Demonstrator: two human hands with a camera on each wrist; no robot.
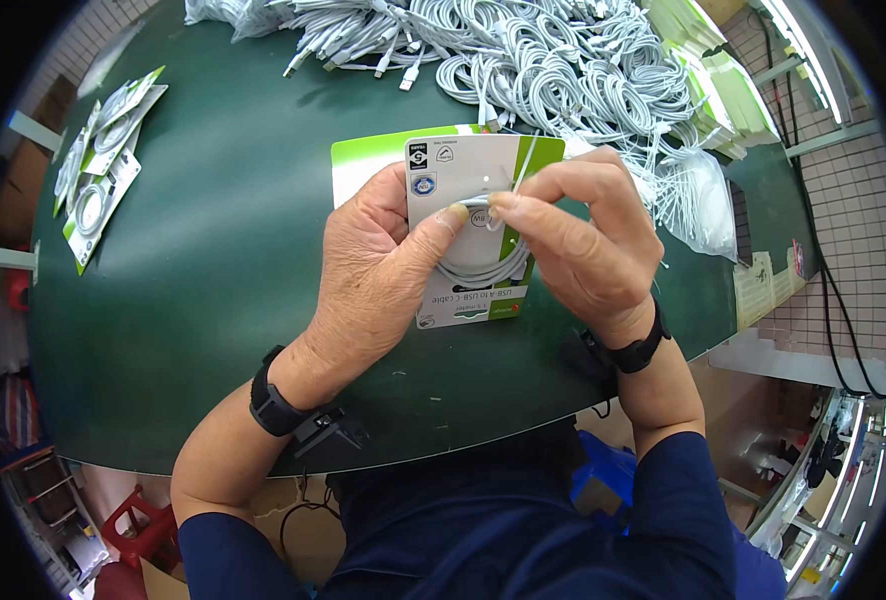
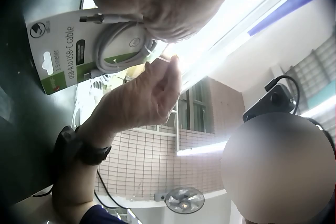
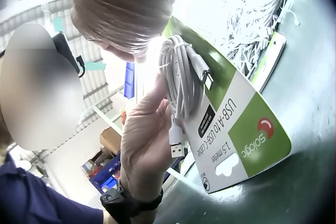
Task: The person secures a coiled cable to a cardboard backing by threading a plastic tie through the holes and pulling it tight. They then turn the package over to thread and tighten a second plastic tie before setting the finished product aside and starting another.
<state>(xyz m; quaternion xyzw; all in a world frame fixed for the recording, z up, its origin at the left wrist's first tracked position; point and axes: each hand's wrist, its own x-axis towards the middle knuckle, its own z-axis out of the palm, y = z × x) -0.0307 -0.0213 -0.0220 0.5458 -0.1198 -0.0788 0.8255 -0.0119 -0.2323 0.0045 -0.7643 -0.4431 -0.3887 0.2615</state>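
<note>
The right hand (image 1: pixel 593 232) pinches a thin white tie (image 1: pixel 527 165); the left hand (image 1: pixel 368 258) grips the card (image 1: pixel 485 155), its thumb on the coiled cable (image 1: pixel 485 275), seemingly to keep the coil flat. Above the green table (image 1: pixel 223 300), the card reads "USB-A to USB-C cable", "1.5 meter", apparently "sologic". Loose cables (image 1: pixel 573 75) heap far right; cable-bearing cards (image 1: pixel 91 210) lie left.

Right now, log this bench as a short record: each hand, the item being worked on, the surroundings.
Left hand: grips the card, thumb over the coiled cable
Right hand: pinches a thin white strand
Card print: USB-A to USB-C cable, 1.5 meter
Cable position: against the card's printed face
Surface: green table
Far side: pile of loose white cables
Table's left end: cables on cards
</note>
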